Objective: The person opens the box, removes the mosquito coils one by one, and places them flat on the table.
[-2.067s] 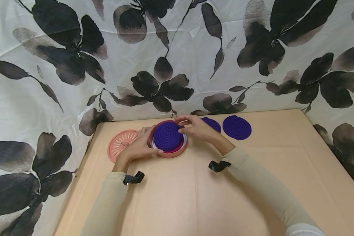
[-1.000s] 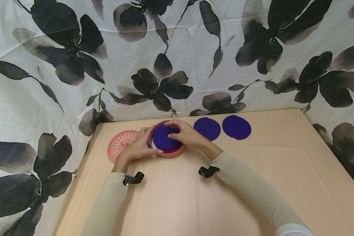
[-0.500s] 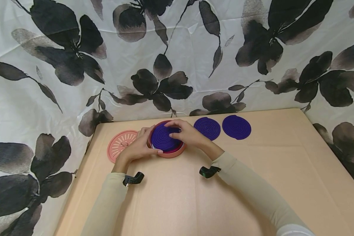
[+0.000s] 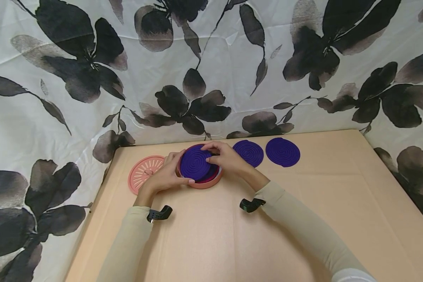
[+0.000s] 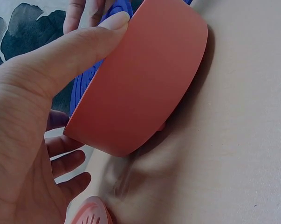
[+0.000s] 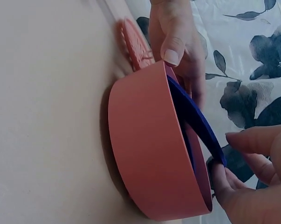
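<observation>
A round salmon-pink tin point(image 4: 206, 185) stands near the table's back edge. My left hand point(image 4: 166, 174) grips its left side, the thumb at the near rim in the left wrist view. My right hand point(image 4: 228, 158) pinches the right edge of a purple-blue mosquito coil point(image 4: 194, 162) between thumb and fingertips. That coil is tilted: in the right wrist view its held edge point(image 6: 215, 144) stands above the rim, while its far edge dips into the tin point(image 6: 149, 140). Beneath it, another dark blue layer and a magenta edge show inside.
A salmon-pink slotted lid point(image 4: 139, 169) with a small loop lies left of the tin, partly behind my left hand. Two more purple-blue coils point(image 4: 248, 153) lie flat to the right of the tin. A floral cloth point(image 4: 232, 78) hangs behind the table point(image 4: 268, 227).
My right hand has come over the tin from its right side and taken hold of the coil's edge. The coil has shifted left and tilted up at the right. The left hand stays put.
</observation>
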{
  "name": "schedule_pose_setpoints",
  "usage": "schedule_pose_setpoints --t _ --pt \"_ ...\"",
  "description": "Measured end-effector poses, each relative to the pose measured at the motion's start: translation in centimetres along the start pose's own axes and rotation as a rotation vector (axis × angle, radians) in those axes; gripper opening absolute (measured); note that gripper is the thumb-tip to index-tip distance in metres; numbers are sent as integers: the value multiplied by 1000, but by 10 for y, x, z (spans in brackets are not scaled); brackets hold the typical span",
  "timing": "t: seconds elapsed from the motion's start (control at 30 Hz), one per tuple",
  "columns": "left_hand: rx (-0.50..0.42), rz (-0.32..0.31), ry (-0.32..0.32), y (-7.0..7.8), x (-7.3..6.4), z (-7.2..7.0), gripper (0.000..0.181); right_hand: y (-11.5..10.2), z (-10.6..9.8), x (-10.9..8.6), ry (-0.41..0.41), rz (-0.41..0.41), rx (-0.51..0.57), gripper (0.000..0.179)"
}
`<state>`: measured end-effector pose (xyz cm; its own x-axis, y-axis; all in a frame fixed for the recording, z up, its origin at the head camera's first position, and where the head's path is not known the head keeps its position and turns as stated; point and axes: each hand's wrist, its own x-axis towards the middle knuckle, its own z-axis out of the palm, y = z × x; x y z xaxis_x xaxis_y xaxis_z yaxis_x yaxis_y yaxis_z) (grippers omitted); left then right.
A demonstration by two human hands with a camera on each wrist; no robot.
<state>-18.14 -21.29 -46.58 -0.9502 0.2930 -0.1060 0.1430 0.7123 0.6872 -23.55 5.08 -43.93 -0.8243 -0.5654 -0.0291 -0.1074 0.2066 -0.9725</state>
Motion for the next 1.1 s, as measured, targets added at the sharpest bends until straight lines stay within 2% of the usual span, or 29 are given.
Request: schedule_pose_setpoints --t 0.17,0.3,0.47,0.67,0.97,1.1 --pt "-1 2 -1 1 1 -1 127 1 0 0 4 41 41 35" --pt "1 3 -2 0 1 -1 126 3 -1 0 6 50 18 34" --pt "3 -5 -2 -1 2 -1 127 4 -1 -1 -36 46 -40 35" --pt "5 -5 -4 -2 1 0 127 6 -2 -3 -88 51 -53 37" --pt "14 -1 4 -1 0 1 127 9 -8 -1 -29 12 -85 35" --pt "15 -1 4 0 -1 1 127 8 -6 -2 -39 10 -94 40"
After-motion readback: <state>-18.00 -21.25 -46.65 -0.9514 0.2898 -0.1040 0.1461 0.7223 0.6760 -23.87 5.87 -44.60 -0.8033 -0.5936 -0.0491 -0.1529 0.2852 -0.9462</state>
